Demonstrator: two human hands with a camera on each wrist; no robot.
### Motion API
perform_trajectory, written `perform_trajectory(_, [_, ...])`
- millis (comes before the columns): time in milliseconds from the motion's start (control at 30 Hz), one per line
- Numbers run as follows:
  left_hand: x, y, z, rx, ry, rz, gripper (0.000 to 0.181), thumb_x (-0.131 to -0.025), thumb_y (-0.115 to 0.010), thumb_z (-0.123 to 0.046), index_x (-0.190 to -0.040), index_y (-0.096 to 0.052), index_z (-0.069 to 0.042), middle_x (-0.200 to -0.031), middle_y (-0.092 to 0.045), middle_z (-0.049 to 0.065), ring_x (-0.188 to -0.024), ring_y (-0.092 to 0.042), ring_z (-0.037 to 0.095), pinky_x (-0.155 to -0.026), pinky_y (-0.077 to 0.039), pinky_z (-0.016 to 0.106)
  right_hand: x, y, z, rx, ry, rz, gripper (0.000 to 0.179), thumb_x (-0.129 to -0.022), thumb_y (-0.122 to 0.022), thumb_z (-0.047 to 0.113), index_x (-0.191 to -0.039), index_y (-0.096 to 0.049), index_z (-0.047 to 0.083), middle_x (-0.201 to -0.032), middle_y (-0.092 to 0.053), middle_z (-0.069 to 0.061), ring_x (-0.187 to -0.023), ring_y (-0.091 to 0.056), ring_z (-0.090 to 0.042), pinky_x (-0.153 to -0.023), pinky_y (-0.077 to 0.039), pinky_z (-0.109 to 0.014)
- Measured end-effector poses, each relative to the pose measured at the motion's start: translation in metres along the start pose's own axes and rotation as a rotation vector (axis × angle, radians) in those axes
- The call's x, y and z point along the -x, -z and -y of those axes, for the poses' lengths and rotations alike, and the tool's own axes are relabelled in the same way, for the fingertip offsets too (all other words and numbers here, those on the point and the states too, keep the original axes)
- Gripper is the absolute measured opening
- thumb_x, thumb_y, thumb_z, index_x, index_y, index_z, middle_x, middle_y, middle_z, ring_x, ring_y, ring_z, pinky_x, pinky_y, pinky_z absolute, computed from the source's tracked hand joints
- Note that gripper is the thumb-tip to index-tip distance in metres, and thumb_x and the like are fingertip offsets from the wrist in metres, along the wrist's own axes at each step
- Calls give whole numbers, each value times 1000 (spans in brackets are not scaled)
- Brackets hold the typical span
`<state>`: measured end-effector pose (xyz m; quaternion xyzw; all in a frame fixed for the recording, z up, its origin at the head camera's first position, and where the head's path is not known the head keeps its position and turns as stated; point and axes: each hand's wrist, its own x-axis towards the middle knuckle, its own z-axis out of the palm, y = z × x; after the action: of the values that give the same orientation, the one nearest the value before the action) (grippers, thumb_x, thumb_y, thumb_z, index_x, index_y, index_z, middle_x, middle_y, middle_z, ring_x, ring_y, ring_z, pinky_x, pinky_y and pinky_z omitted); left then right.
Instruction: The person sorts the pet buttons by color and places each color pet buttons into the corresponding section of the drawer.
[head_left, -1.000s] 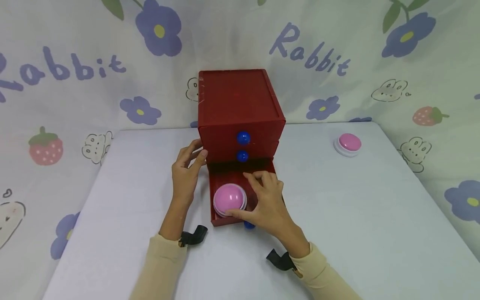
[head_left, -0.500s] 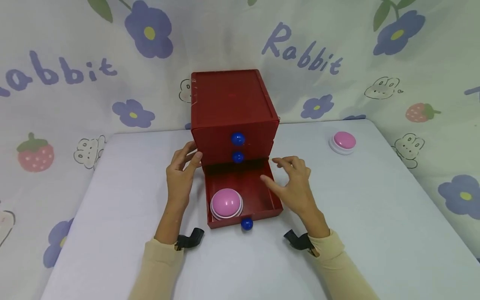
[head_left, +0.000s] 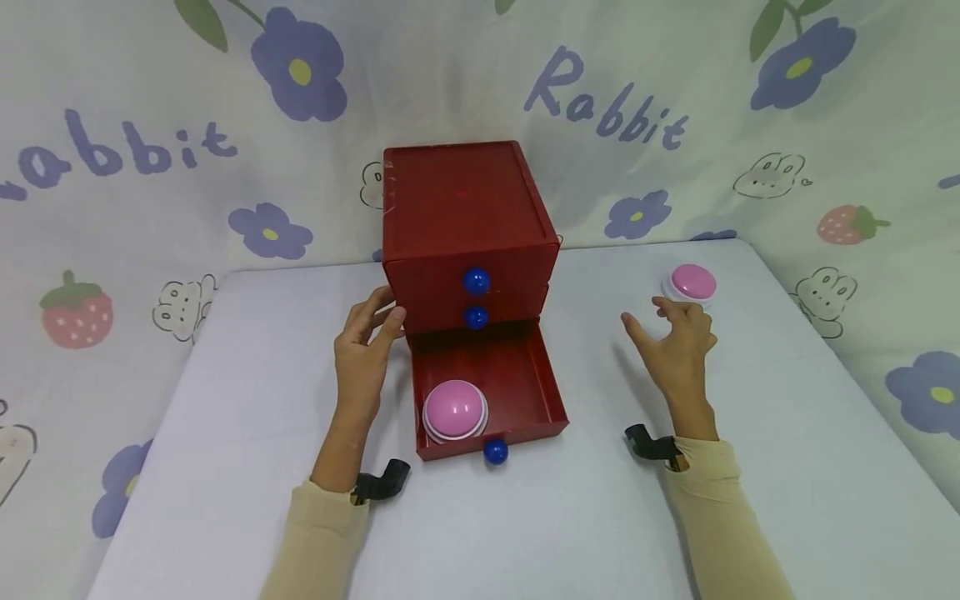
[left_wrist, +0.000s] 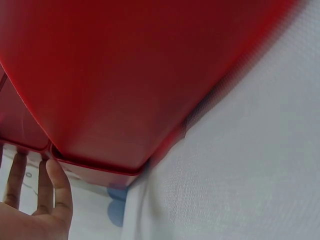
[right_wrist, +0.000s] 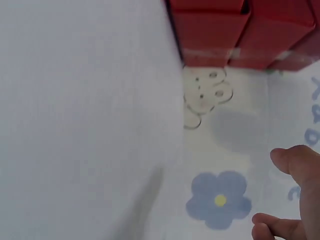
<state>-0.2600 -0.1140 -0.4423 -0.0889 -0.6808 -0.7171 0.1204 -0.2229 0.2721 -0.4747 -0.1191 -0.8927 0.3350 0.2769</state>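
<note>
A red drawer box with blue knobs stands at the table's back. Its bottom drawer is pulled out, and a pink dome-topped button with a white base sits in the front left corner. My left hand rests against the box's left side, fingers and thumb touching it; the left wrist view shows the fingers at the red edge. My right hand holds nothing, thumb and fingers apart. Just beyond its fingertips lies a second pink and white button, its base partly covered by the hand.
White cloth covers the table. Behind the box hangs a printed curtain with flowers, rabbits and lettering. Dark wrist cameras sit at both cuffs.
My right hand has left the button in the drawer and moved right, over the table to the second button. My left hand stays at the box's side. The view has shifted slightly.
</note>
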Motion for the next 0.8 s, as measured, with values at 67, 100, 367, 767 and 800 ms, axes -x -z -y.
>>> perform_trajectory(67, [0, 0, 0, 2, 1, 1, 42, -98, -66, -13, -139, -61, -9, -130, -57, 8, -115, -56, 23, -88, -55, 25, -4, 3, -8, 22, -37, -15, 56, -86, -79, 32, -127, -63, -3, -112, -52, -22, -113, -40, -40, -91, -24, -53])
perform_trajectory(100, [0, -1, 0, 4, 1, 1, 42, -97, -66, -13, -139, -61, -9, -130, -57, 8, -114, -56, 23, -88, -55, 25, -6, 4, -13, 31, -59, -25, 58, -86, -78, 33, -128, -62, -3, -113, -51, -22, -114, -40, -40, -92, -24, -53])
perform_trajectory(367, [-1, -3, 0, 5, 0, 0, 41, -98, -66, -11, -138, -60, -8, -130, -57, 9, -115, -56, 24, -87, -55, 24, -26, 10, -47, 114, -254, -66, 79, -88, -72, 48, -146, -46, 1, -127, -37, -24, -126, -30, -37, -99, -21, -53])
perform_trajectory(767, [-5, 3, 14, -10, 18, -9, 42, -97, -67, -13, -139, -61, -12, -130, -57, 7, -116, -55, 25, -87, -55, 23, -53, -2, -82, 155, -336, -93, 93, -84, -71, 56, -149, -36, -1, -139, -29, -26, -132, -22, -36, -105, -18, -55])
perform_trajectory(800, [-5, 2, 13, -6, 14, -8, 42, -97, -67, -12, -139, -61, -11, -130, -57, 8, -116, -55, 26, -87, -55, 23, -56, -4, -83, 157, -332, -96, 93, -84, -71, 56, -149, -36, -1, -139, -29, -26, -133, -22, -36, -105, -18, -55])
